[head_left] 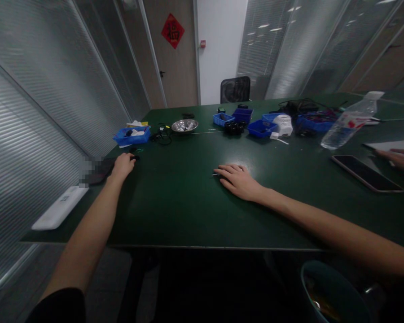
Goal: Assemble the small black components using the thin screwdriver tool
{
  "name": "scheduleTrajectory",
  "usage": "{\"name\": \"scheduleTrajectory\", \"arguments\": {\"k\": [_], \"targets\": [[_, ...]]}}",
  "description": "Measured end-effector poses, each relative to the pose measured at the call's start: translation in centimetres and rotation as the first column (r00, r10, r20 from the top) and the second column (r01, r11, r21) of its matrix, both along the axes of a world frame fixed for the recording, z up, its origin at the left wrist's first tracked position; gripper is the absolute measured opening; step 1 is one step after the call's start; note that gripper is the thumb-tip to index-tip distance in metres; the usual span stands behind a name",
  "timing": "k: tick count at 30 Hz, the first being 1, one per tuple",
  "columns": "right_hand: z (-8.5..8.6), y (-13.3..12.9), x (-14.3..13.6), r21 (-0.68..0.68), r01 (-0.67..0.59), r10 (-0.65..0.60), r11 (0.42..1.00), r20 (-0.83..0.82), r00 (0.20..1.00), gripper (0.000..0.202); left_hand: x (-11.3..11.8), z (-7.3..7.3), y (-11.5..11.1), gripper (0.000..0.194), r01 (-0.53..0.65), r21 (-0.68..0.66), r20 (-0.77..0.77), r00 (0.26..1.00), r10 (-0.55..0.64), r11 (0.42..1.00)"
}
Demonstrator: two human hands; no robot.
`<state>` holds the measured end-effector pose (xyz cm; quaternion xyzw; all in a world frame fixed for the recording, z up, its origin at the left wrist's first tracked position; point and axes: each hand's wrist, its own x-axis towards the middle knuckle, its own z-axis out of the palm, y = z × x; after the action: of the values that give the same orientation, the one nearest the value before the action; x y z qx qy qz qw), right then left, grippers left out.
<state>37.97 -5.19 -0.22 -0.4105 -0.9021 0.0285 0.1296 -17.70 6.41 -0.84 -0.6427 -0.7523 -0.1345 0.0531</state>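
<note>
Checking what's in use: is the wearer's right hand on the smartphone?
No, the right hand lies left of the smartphone, with green table between them.

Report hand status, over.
Left hand at small black object. Right hand palm-down on table, at thin piece. Phone apart, farther right.

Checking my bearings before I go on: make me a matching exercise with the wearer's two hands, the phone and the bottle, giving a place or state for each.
1. Left hand
2. Right hand
3. Phone
4. Bottle

A. Transparent, red on its label
B. At a thin, shiny item
C. Lying flat, screen dark
D. By a small dark object

Pairs: 1-D, 2-B, 3-C, 4-A
</note>
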Motion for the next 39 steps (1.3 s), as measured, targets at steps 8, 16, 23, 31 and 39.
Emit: {"name": "scheduleTrajectory", "arguments": {"k": [8,16,23,31,39], "targets": [[0.1,-0.1,0.0,-0.007,0.008,-0.008,1.0,0.002,1.0,0.053,-1.2,0.5,-0.1,0.051,-0.052,-0.02,-0.001,0.999,0.051,0.998],[0.3,-0.2,0.0,-0.016,0.005,-0.005,1.0,0.001,1.0,0.054,-1.0,0.8,-1.6,0.038,-0.093,0.07,0.011,0.996,0.092,0.993],[0.2,-0.1,0.1,-0.016,-0.002,0.002,1.0,-0.006,1.0,0.053,-0.2,1.1,-1.5,0.034,-0.083,0.262,0.161,0.986,0.041,0.961],[0.2,-0.1,0.0,-0.017,0.002,-0.002,1.0,-0.002,1.0,0.053,0.0,1.3,-1.3,0.025,-0.091,0.275,0.256,0.966,0.019,0.957],[0.5,-0.3,0.0,-0.02,-0.002,0.002,1.0,-0.012,1.0,0.054,1.2,1.6,-1.6,0.029,-0.06,0.28,0.257,0.966,-0.015,0.958]]}}
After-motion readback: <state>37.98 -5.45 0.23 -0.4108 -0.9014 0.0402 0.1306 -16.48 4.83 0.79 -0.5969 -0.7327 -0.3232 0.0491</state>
